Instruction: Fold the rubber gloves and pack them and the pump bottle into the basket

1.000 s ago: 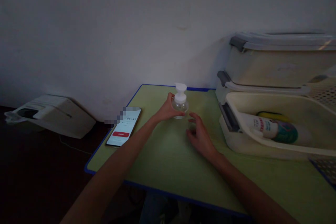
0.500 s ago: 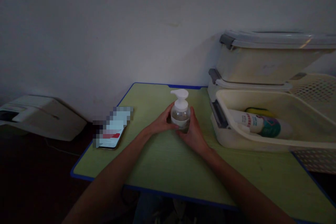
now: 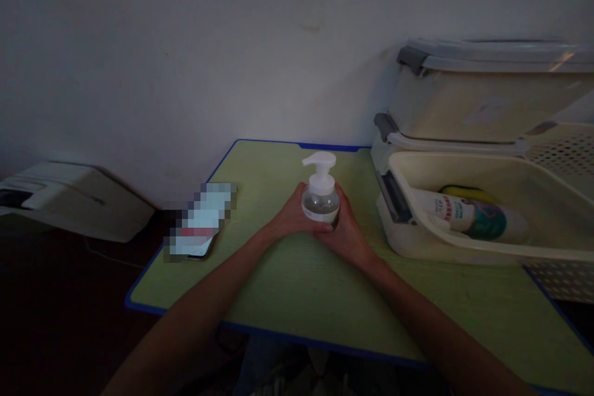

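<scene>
A clear pump bottle (image 3: 320,203) with a white pump head and a pale label stands upright between my hands, its spout pointing left. My left hand (image 3: 297,216) is wrapped round its left side, with the thumb across the front. From the right, my right hand (image 3: 349,232) grips the other side, and the two thumbs meet low on the front. The fingers behind the bottle are hidden, and so is its base. Under it lies the pale green tabletop (image 3: 278,278) with a blue edge.
A phone (image 3: 202,223) with a lit, partly blurred screen lies on the left of the table. At right, an open cream bin (image 3: 464,250) holds a white and green bottle (image 3: 482,218) and something yellow. Behind it stands a lidded box (image 3: 473,102). A white appliance (image 3: 83,198) sits far left.
The hands have closed more snugly round the pump bottle, bringing the thumbs together in front. The bottle appears slightly turned, showing more of its label. The view has shifted a little.
</scene>
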A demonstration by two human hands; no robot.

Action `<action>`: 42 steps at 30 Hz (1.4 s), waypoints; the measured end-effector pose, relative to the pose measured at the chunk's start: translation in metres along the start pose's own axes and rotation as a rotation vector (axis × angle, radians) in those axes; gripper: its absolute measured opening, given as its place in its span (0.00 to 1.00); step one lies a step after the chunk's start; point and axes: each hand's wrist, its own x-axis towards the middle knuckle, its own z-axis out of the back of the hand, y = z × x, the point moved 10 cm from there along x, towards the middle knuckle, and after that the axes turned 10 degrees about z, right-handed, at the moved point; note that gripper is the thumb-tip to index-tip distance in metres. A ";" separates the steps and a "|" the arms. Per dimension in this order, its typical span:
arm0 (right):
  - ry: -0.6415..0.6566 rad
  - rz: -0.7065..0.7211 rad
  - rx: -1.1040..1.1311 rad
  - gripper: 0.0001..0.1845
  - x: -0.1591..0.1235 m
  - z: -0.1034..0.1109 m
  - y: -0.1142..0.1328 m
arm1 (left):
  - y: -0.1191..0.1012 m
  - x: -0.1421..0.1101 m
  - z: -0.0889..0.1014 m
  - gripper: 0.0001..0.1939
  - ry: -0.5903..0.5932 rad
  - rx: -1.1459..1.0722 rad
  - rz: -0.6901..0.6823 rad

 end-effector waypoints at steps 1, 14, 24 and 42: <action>-0.008 -0.006 -0.001 0.53 0.000 0.001 0.000 | 0.002 0.000 0.002 0.44 -0.026 -0.024 0.022; 0.018 0.020 0.008 0.51 0.000 -0.005 0.004 | 0.025 0.006 -0.004 0.36 -0.025 -0.607 0.315; -0.154 -0.158 0.258 0.36 -0.003 0.016 -0.016 | -0.006 -0.005 -0.033 0.40 0.217 -0.499 0.179; -0.116 -0.347 0.678 0.28 -0.003 -0.006 -0.027 | -0.012 -0.001 -0.003 0.45 0.178 -0.486 0.088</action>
